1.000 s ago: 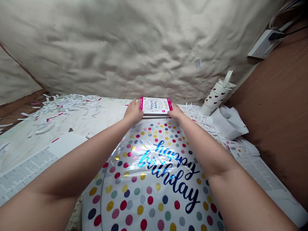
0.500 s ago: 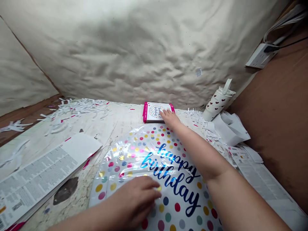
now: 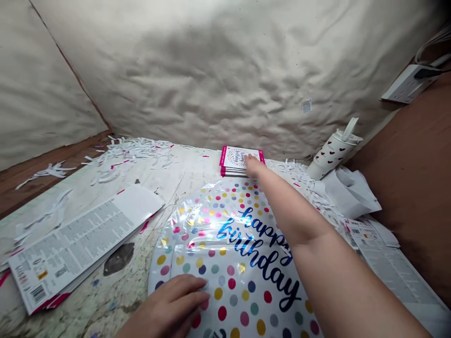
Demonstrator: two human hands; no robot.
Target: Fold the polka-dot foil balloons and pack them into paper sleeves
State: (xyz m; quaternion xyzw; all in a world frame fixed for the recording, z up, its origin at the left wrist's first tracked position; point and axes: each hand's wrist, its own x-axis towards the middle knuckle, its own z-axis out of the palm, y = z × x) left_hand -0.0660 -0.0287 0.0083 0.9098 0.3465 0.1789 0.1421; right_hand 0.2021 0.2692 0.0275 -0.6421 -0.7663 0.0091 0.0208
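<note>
A round, shiny foil balloon (image 3: 225, 263), white with coloured dots and blue "happy birthday" lettering, lies flat in front of me. My left hand (image 3: 176, 300) rests over its lower left part, fingers stretched out and holding nothing. Beyond the balloon, against the back wall, sits a small stack of printed cards (image 3: 234, 172) with pink edges. My right hand (image 3: 254, 166) reaches over the balloon to this stack, its fingers closed at the front right of the top card (image 3: 232, 156). The thumb is hidden. That card looks slightly raised from those below.
Folded printed sheets (image 3: 88, 244) lie at left, and more printed sheets (image 3: 387, 267) at right. Paper shreds (image 3: 141, 152) are scattered along the back. A white tumbler with hearts (image 3: 333, 152) stands back right by curled white paper (image 3: 352, 192). A power socket (image 3: 410, 84) hangs above.
My right fingers have gone from lying on the top card to curling at its front edge, and the card seems lifted. The left hand has moved left and down. The view has shifted.
</note>
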